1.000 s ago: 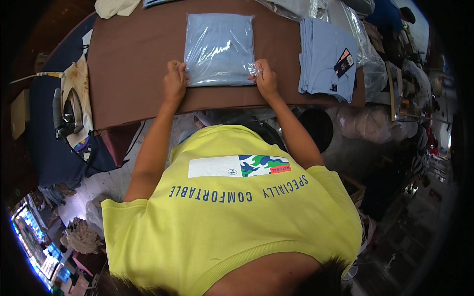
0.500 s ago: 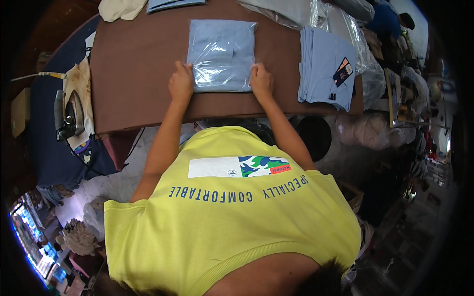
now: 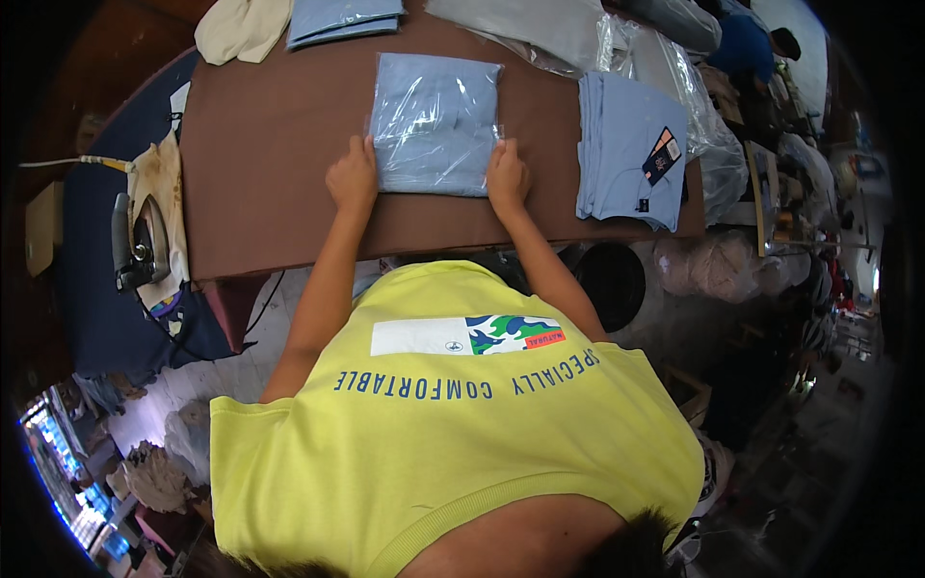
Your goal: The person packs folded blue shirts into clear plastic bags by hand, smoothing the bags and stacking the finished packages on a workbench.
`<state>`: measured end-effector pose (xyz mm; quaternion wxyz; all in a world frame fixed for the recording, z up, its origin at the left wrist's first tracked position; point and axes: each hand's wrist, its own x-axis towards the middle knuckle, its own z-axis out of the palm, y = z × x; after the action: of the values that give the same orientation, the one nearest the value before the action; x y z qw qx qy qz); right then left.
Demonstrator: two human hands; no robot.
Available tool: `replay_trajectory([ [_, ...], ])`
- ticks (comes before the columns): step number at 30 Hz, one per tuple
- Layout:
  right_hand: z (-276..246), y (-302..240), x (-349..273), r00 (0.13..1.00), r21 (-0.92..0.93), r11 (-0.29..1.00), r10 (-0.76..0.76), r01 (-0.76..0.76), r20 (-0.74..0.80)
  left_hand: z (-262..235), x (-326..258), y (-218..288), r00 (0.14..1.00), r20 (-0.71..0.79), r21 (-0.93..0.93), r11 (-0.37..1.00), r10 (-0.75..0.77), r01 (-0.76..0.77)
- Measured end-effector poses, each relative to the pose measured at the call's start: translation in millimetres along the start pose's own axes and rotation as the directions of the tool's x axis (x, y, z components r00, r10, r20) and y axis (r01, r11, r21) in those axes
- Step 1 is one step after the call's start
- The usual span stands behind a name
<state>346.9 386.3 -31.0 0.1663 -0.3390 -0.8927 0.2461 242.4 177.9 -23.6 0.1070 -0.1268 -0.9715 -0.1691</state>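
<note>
A folded light-blue garment in a clear plastic bag (image 3: 438,120) lies on the brown-covered table (image 3: 270,164) in front of me. My left hand (image 3: 353,177) grips the bag's left edge near its lower corner, fingers curled. On the opposite edge, my right hand (image 3: 508,176) pinches the plastic at about the same height. The film is shiny and creased over the cloth. To the right of my right hand sits a stack of folded light-blue garments (image 3: 617,144), unbagged, with a dark hang tag (image 3: 662,156) on the top one.
At the left, an iron (image 3: 141,241) rests on a scorched cloth, its cord trailing below. Bagged blue garments (image 3: 342,19) and a beige cloth bundle (image 3: 241,29) lie at the far edge. Clear plastic sheeting (image 3: 665,63) covers the far right. Another person in blue (image 3: 747,43) is beyond.
The whole view has shifted, so the table and its things appear slightly lower. Both hands keep their hold on the bag's sides; the glare on the plastic has changed.
</note>
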Motion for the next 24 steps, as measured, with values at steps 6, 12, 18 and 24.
replay_trajectory([
  [6,6,7,-1,0.996,0.251,0.966,0.072,-0.056,-0.055,7,6,4,0.998,0.016,-0.242,0.968,-0.06,0.063],
  [12,9,7,18,0.996,-0.13,0.988,0.083,-0.078,0.034,16,18,15,0.995,0.085,-0.029,0.998,-0.056,0.059],
  [18,8,-3,20,0.996,-0.414,0.909,-0.077,0.053,-0.041,8,19,24,0.989,0.106,0.118,0.986,0.106,-0.118],
  [24,14,13,27,0.861,-0.196,0.876,-0.474,0.441,-0.181,21,26,8,0.899,-0.035,-0.024,0.899,0.436,-0.437],
])
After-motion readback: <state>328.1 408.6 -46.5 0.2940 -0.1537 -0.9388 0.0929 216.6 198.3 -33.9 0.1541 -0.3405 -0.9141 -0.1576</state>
